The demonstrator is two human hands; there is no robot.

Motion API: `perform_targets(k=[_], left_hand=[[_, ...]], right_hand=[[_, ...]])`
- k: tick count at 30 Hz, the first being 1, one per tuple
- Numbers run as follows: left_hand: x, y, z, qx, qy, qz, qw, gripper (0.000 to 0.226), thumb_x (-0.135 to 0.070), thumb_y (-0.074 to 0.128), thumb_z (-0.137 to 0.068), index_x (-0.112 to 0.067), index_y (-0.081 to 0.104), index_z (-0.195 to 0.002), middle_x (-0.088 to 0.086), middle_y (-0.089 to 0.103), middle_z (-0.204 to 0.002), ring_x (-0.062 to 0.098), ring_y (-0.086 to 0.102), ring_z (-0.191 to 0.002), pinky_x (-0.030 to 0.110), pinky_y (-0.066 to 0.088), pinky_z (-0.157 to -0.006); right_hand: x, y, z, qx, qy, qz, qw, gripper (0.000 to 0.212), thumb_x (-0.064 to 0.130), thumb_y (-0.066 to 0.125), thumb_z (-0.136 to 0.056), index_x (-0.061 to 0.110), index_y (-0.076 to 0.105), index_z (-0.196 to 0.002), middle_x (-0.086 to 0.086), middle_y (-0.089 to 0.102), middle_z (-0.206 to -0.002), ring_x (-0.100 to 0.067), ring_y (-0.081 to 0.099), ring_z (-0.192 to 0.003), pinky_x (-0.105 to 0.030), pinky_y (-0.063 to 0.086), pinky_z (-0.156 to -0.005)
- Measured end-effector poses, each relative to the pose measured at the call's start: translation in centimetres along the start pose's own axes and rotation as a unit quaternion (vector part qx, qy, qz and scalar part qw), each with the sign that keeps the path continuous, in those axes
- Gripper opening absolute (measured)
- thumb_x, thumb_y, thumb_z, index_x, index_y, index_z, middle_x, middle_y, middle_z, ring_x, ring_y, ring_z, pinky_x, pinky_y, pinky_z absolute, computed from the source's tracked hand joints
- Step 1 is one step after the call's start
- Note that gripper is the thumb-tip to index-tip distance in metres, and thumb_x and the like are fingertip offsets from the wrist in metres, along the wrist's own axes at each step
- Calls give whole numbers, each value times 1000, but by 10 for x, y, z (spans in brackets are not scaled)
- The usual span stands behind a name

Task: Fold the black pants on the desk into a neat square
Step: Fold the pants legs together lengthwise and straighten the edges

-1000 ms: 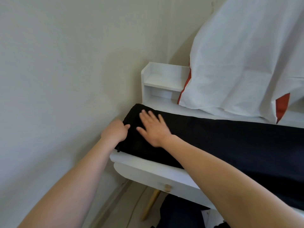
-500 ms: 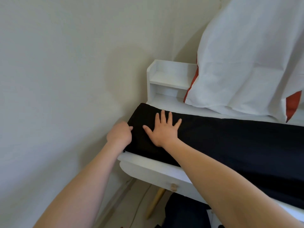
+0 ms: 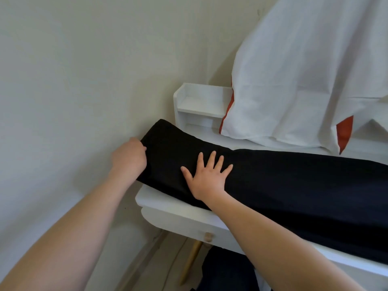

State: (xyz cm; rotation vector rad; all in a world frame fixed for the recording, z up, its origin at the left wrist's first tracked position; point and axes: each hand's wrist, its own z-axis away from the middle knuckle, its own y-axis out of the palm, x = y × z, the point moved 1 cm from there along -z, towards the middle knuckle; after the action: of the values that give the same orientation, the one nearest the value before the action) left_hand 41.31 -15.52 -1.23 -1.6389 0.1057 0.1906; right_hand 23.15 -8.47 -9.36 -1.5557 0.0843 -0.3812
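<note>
One lengthwise fold was judged done: black fabric pants (image 3: 294, 185) lay stretched along the white surface (image 3: 168, 203), their end gripped by the left hand (image 3: 129, 159), flattened by the spread right hand (image 3: 206, 177); crosswise folds remained.

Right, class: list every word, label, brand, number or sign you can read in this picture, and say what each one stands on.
None: no writing shows on the black pants, the desk, the shelf, the white cloth or the wall.
</note>
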Motion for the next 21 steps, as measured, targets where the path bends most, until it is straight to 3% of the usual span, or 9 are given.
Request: perform_targets(k=[5, 8, 12, 15, 17, 21], left_hand=[[-3, -18, -2, 44, -37, 54, 997, 15, -22, 49, -100, -8, 47, -98, 13, 61, -94, 33, 60, -91, 36, 42, -67], [-17, -33, 3, 66, 1, 128, 990, 23, -26, 45, -102, -4, 49, -102, 8, 52, -80, 27, 52, -78, 34, 38, -68], [-37, -50, 14, 64, 47, 162, 984, 25, -28, 43, -102, -4, 50, -104, 14, 58, -94, 28, 53, -82, 33, 37, -68], [-51, -57, 22, 67, 68, 173, 980, 25, -28, 44, -102, -4, 53, -103, 13, 58, -92, 25, 53, -76, 32, 34, -59], [-61, -61, 29, 78, 77, 190, 976, 21, -26, 44, -101, -6, 51, -100, 10, 57, -88, 19, 50, -68, 30, 33, -54], [-82, -65, 39, 122, 96, 262, 952, 7, -18, 49, -94, -12, 52, -96, 5, 59, -82, 18, 56, -68, 29, 39, -57]], right_hand=[[11, 4, -4, 1, -26, 3, 1000, 84, 72, 4, -90, 20, -4, -156, -22, -5, -161, -46, -7, -147, -67, -2, -114], [11, 3, -11, 12, -35, -16, 999, 85, 74, 4, -89, 21, -2, -156, -20, -5, -162, -43, -6, -148, -63, -2, -116], [-3, -7, -30, 30, -18, -73, 997, 87, 74, 7, -90, 19, 1, -156, -12, -3, -164, -32, -5, -150, -53, -1, -119], [-16, -14, -41, 57, -23, -86, 994, 84, 71, 10, -92, 17, 2, -156, -8, -2, -164, -26, -5, -151, -49, -1, -120], [-25, -17, -49, 62, -23, -108, 992, 82, 69, 13, -94, 17, 5, -156, -6, -1, -164, -23, -3, -151, -47, 0, -120], [-34, -22, -54, 66, -18, -144, 987, 79, 65, 21, -96, 15, 10, -156, -4, 3, -165, -19, 1, -151, -44, 3, -120]])
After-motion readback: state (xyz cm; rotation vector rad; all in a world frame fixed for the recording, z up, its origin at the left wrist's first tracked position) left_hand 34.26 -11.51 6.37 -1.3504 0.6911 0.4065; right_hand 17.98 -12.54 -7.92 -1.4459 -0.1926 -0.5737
